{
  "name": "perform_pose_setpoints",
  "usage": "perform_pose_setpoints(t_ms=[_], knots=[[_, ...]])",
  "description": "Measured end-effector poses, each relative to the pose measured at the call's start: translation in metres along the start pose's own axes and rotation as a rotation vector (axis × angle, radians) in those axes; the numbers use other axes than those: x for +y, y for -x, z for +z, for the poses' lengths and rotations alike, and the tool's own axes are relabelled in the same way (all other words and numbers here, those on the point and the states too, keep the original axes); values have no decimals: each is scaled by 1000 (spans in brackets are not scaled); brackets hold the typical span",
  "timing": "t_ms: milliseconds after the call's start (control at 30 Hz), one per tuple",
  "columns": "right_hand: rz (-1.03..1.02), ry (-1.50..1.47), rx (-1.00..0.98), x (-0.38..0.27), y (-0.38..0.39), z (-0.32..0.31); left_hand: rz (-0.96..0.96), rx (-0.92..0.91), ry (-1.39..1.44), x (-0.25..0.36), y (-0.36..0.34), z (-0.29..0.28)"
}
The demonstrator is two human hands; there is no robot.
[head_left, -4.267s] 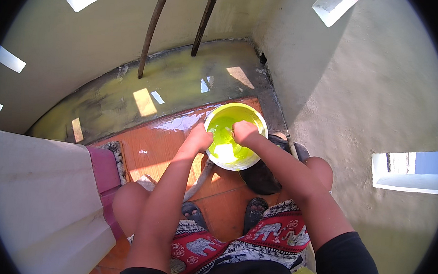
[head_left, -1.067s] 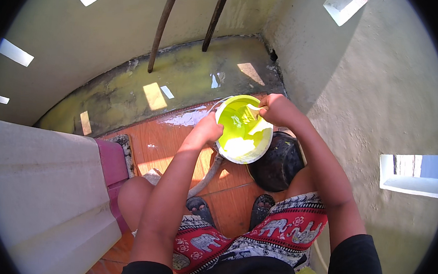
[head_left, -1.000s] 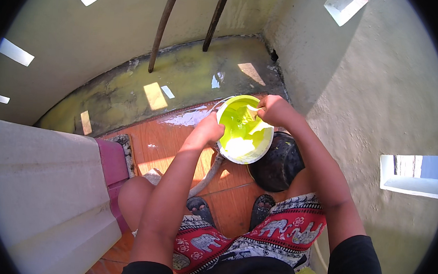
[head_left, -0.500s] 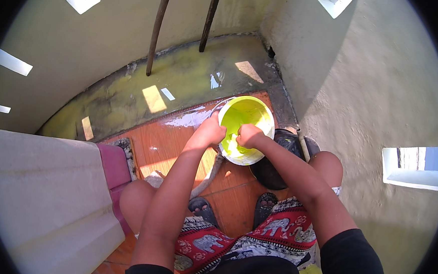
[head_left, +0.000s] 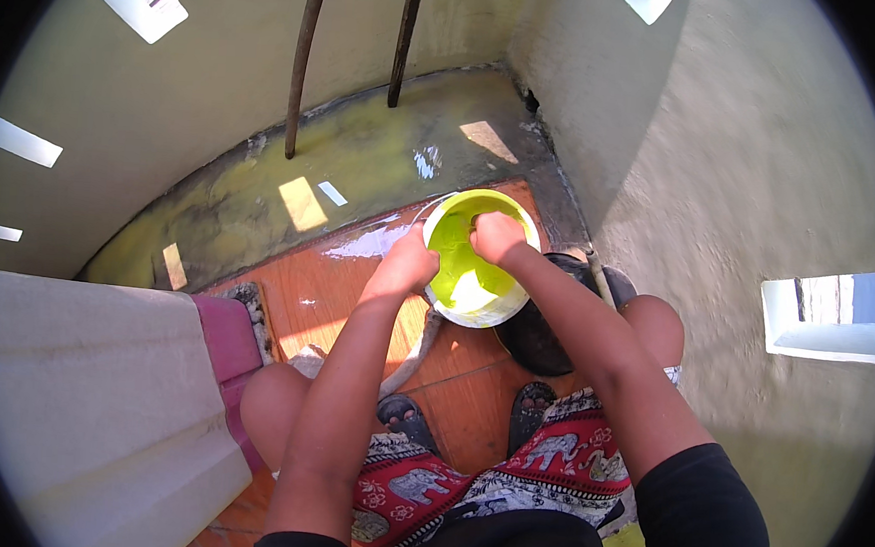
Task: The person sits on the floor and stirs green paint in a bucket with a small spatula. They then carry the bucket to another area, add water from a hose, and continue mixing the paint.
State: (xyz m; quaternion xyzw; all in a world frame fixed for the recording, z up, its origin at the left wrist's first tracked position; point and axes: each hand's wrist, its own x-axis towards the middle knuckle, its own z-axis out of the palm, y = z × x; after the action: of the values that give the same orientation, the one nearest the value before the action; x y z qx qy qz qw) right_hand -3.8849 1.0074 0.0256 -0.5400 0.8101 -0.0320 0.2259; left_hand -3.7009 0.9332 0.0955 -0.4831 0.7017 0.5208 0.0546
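Observation:
A white bucket [head_left: 495, 315] with yellow-green paint-like liquid [head_left: 450, 236] inside stands tilted over orange tiles in front of me. My left hand [head_left: 410, 262] is closed on the left side of its rim, by the thin wire handle. Inside the bucket's mouth, near the far right side, is my right hand [head_left: 497, 237] with its fingers curled. What those fingers hold, if anything, is hidden by the hand. Bright sunlight falls on the near part of the bucket's inside.
Beside the bucket, partly under my right forearm, sits a black basin [head_left: 532, 341]. A pale pipe [head_left: 600, 279] rises near the right wall. Two wooden poles [head_left: 302, 75] lean at the far wall over a wet ledge [head_left: 232, 196]. A grey hose [head_left: 415, 350] lies by my sandals [head_left: 405, 414].
My right hand has moved from the bucket's middle toward its far side. The left hand stays on the rim. The view has shifted slightly.

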Motion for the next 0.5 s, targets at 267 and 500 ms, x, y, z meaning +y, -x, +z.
perform_pose_setpoints(t_ms=[267, 500], knots=[[-188, 184, -245, -7, 54, 14, 25, -4, 35, -4, 0, 1], [-116, -135, -86, -54, 30, 8, -42, -6, 77, -10, -7, 1]])
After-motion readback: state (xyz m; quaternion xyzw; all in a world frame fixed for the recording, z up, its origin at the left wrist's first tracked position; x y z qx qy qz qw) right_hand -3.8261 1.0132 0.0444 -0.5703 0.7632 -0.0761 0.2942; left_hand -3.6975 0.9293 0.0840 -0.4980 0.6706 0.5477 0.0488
